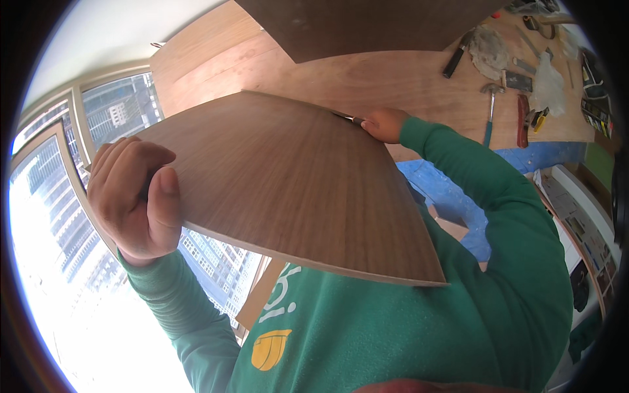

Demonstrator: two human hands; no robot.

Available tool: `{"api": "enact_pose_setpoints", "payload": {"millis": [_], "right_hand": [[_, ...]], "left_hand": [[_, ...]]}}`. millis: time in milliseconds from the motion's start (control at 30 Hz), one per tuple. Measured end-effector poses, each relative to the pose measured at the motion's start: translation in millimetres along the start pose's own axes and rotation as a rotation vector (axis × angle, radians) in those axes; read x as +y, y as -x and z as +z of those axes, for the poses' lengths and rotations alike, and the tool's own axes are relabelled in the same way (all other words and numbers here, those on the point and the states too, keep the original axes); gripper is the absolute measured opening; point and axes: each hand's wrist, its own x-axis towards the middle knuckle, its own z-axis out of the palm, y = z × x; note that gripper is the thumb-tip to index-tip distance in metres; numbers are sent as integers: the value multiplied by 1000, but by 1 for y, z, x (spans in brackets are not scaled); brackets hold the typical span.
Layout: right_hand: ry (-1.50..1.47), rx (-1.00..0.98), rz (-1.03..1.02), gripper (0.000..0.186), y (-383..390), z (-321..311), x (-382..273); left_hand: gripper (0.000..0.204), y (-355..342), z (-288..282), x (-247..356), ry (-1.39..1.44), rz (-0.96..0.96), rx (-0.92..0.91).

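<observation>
A brown wood-veneer panel [308, 183] is tilted across my front, its pale lower edge near my green sweatshirt. My left hand [136, 196] is closed round the panel's left edge, thumb bent beside it. At the far right edge of the same panel, my right hand [385, 125] is closed on a small tool [354, 120] with a dark handle and a bit of metal showing, held against that edge. The tool's exact kind is too small to tell, and part of it is hidden by my fingers.
A plywood worktop [426, 85] carries a hammer [489, 118], pliers, a dark-handled tool [455, 62] and plastic bags at right. A dark panel [367, 23] lies at the top. Windows [124, 108] are left, blue sheeting [563, 154] below the worktop, a shelf unit [576, 223] far right.
</observation>
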Motion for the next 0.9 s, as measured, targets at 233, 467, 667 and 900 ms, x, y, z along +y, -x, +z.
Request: {"api": "enact_pose_setpoints", "payload": {"millis": [233,467,667,900], "right_hand": [[25,10,74,39,34,4,22],[41,36,96,40,54,9,42],[89,-1,95,39,69,8,48],[59,-14,127,40,84,6,55]], "left_hand": [[33,2,0,0,-11,-15,8],[34,2,-1,1,1,-24,-7],[32,2,0,1,13,-14,5],[31,4,-1,1,8,0,3]]}}
